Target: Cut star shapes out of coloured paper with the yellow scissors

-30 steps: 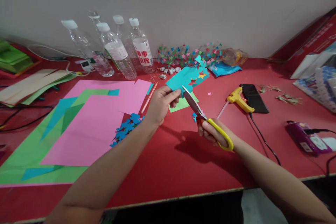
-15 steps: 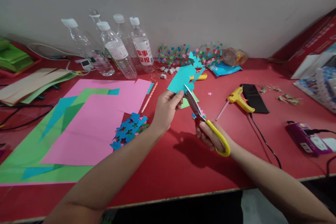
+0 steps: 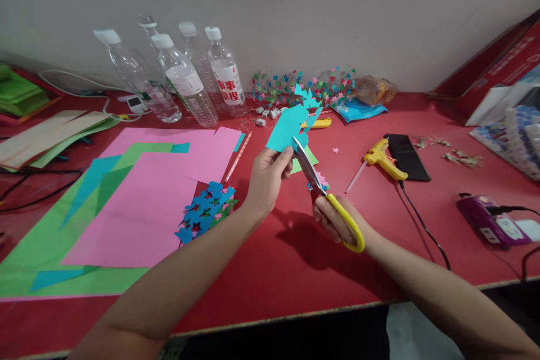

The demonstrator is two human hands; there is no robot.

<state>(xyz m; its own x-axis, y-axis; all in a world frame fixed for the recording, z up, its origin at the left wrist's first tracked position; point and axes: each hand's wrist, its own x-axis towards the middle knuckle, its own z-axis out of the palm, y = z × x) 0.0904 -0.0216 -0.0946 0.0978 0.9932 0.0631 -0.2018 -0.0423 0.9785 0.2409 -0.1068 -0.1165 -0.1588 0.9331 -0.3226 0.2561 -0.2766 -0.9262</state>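
Note:
Between the thumb and fingers of my left hand (image 3: 270, 174) is a sheet of turquoise paper (image 3: 284, 126), its far right side cut into ragged pieces. My right hand (image 3: 335, 219) is closed round the yellow handles of a pair of scissors (image 3: 310, 171). The scissor blades point up and left, and their tip is at the paper just beside my left fingertips. Small cut stars (image 3: 321, 180) lie on the table behind the scissors. A green paper piece (image 3: 304, 161) is partly hidden under the blades. Blue star-cut scraps (image 3: 206, 208) lie beside my left forearm.
Pink sheets (image 3: 135, 208) and green ones cover the left of the red table (image 3: 270, 275). Several plastic bottles (image 3: 228, 79) stand along the wall. To the right are a yellow glue gun (image 3: 386, 160), a black phone (image 3: 409, 157) and a purple power strip (image 3: 491, 219) with cables.
The scissors have shifted very slightly against the turquoise paper, their tip a little further into its edge. Both hands keep their hold; the whole view has drifted slightly left.

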